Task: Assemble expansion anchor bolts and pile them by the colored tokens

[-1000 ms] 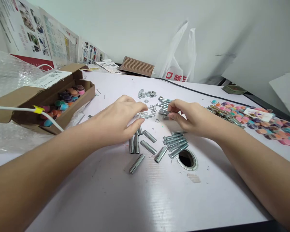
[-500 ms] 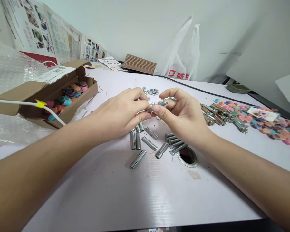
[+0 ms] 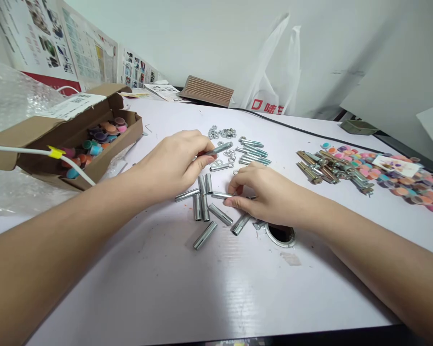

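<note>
My left hand grips a threaded metal bolt between thumb and fingers, its threaded end pointing right and up. Lower and to the right, my right hand has its thumb and index finger closed on the right end of a silver metal sleeve just above or on the table. Several more slotted sleeves lie loose around it, some partly covered by the right hand. Behind the hands are a small heap of nuts, some washers and a row of pointed bolts.
An open cardboard box with colourful caps stands left, with a white cable across it. Assembled anchor bolts and many coloured caps lie right. A round table hole sits beneath the right hand. A plastic bag stands behind.
My hands have come apart. The right one moved down to a sleeve, while the left kept the bolt, whose threaded end now shows. The nuts and pointed bolts behind are now more visible.
</note>
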Tool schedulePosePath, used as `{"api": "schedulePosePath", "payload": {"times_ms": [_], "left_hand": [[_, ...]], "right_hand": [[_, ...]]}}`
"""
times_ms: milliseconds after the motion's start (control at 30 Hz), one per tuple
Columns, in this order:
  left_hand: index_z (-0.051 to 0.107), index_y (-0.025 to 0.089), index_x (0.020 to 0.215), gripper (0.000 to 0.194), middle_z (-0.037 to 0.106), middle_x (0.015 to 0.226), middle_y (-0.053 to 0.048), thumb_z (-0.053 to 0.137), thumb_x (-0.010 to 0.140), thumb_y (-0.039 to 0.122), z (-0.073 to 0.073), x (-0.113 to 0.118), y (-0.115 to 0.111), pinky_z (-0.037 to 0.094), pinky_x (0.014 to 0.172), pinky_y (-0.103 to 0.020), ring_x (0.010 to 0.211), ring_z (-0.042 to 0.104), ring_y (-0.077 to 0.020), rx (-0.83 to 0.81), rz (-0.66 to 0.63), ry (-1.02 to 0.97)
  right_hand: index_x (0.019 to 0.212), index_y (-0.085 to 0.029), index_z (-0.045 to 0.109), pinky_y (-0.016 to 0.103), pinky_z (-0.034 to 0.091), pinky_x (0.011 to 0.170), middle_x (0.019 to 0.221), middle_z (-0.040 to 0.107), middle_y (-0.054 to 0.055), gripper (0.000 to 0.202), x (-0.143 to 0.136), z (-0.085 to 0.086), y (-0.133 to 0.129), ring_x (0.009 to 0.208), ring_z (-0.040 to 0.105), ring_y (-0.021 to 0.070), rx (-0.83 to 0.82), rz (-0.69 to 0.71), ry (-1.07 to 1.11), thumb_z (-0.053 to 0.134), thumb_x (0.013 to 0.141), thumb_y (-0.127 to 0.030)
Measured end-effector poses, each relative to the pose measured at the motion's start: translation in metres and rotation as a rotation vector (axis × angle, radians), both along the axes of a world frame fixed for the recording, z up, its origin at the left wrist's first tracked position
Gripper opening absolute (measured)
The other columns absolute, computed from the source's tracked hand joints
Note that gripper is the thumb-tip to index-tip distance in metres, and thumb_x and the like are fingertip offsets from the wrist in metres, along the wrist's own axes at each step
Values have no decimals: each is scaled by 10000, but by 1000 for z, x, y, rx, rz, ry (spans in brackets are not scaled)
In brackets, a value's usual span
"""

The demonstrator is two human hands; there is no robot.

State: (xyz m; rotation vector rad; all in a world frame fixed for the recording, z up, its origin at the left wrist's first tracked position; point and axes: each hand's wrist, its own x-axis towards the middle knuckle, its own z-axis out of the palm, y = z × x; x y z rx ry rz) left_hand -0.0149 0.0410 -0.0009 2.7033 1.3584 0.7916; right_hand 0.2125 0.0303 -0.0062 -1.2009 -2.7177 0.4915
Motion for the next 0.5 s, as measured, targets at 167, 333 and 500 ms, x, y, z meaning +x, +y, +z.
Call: {"api": "schedulePosePath", "payload": {"times_ms": [167, 333, 500], "left_hand": [[683, 172, 977, 180, 705, 985, -57, 525, 949, 253, 0, 2, -2, 471, 889, -319, 985, 648, -207, 30, -1, -76], [649, 190, 1054, 168, 723, 970, -15, 625, 905, 265, -5, 8, -6, 502, 791, -255, 899, 678, -152, -280, 11, -357], [673, 212, 1032, 157, 740, 906, 15, 645, 912, 309, -12, 19, -12, 505, 765, -224, 866, 686, -121, -569, -97, -506]], "right_hand": [[754, -201, 672, 319, 411, 656, 714, 674, 2, 199, 9, 8, 2, 647, 545, 130, -31, -151, 165, 655, 882, -351], [983, -192, 712, 309, 438, 621, 835, 699, 50, 313, 17, 15, 7, 721, 607, 163, -226, -352, 787, 804, 790, -421], [1159, -191, 706, 271, 464, 753, 921, 664, 32, 308, 8, 5, 8, 828, 581, 115, -335, -257, 1078, 683, 930, -396]]}}
